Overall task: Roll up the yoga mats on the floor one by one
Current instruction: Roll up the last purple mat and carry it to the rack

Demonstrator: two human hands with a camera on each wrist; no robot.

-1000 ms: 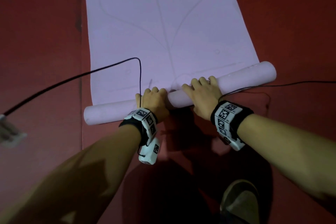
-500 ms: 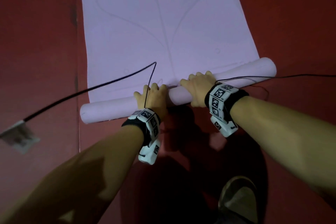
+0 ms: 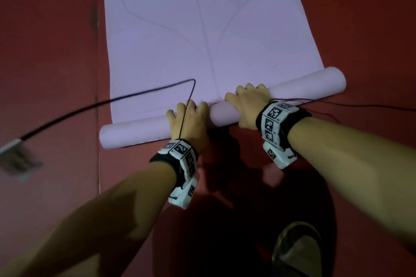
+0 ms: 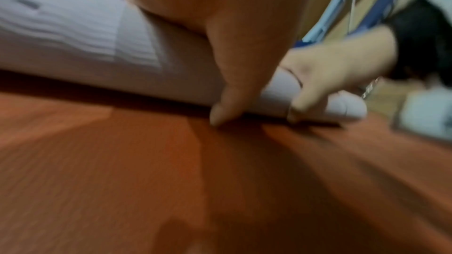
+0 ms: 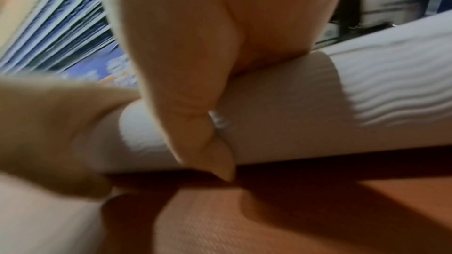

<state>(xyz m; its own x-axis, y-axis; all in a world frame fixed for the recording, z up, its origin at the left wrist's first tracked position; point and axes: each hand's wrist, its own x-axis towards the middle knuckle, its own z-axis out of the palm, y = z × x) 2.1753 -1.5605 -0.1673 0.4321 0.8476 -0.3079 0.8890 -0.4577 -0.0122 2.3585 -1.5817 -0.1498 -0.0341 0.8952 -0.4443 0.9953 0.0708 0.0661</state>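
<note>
lying on the red floor (image 3: pixel 56 51), the lilac yoga mat (image 3: pixel 202 29) is running away from the person, its rolled end (image 3: pixel 292 94) lying crosswise, right side tilting farther. left hand (image 3: pixel 189 121) and right hand (image 3: pixel 249 103) are both curling over the roll, gripping it.

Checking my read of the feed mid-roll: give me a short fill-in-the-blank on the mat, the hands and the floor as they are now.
1. Both hands, the left hand and the right hand, grip the ____ part of the lilac yoga mat.
2. The floor around the mat is ____ in colour.
3. The thin black cable lies across the back of the ____ hand.
4. The shoe sits nearest the person's ____ arm.

Missing words: rolled; red; left; right
</note>
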